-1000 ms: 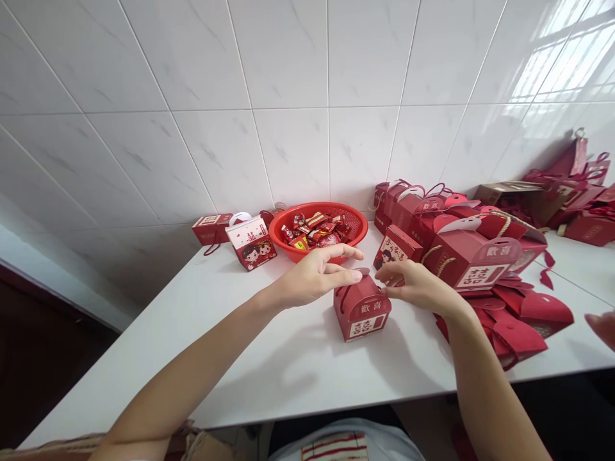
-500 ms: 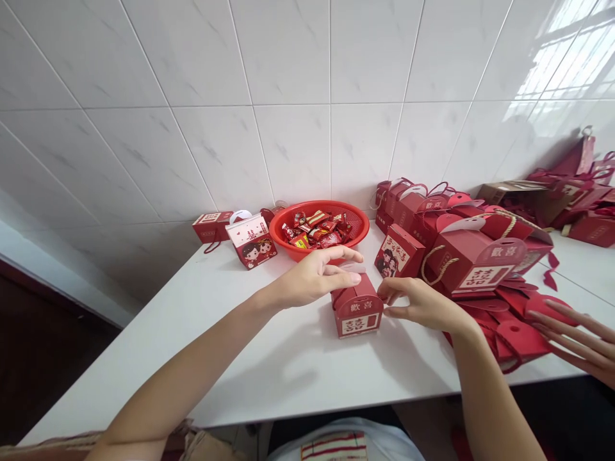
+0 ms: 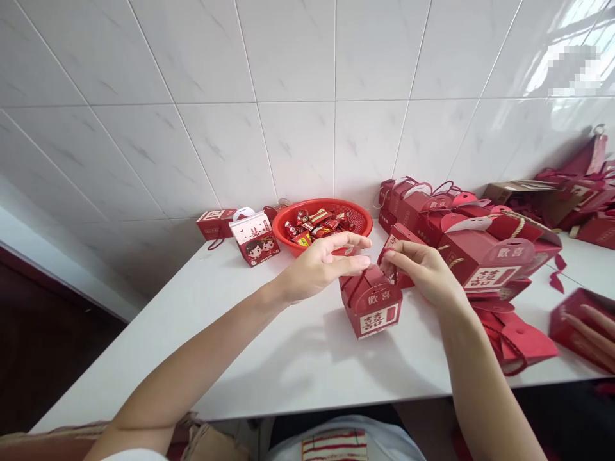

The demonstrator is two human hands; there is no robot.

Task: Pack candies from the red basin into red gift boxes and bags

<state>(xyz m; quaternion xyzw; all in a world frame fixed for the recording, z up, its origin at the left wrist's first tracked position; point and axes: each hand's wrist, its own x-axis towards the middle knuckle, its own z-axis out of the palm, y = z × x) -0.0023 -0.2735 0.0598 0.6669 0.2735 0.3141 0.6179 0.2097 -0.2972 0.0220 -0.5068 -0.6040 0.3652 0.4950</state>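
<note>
A small red gift box (image 3: 377, 314) with white characters on its front stands slightly tilted on the white table in front of me. From its left, my left hand (image 3: 321, 266) reaches over the top with fingers outstretched and apart; whether it touches the lid cannot be made out. My right hand (image 3: 418, 266) pinches the dark red cord handle at the box's right side with thumb and fingertips. Part of the lid is hidden behind my left fingers. Right behind my right hand sits another red box (image 3: 408, 234), partly covered.
A red plastic basket (image 3: 362, 218) of wrapped candies (image 3: 319, 224) stands by the tiled wall. To its left are a white-and-red box (image 3: 254, 240) and a red box (image 3: 216, 224). Piled boxes (image 3: 485, 256) fill the right. Another person's hand (image 3: 593, 333) holds a red box (image 3: 567, 314).
My right hand has risen and now pinches the cord handle. The gift box has turned and shifted right. The other person's hand has taken a red box away to the right.
</note>
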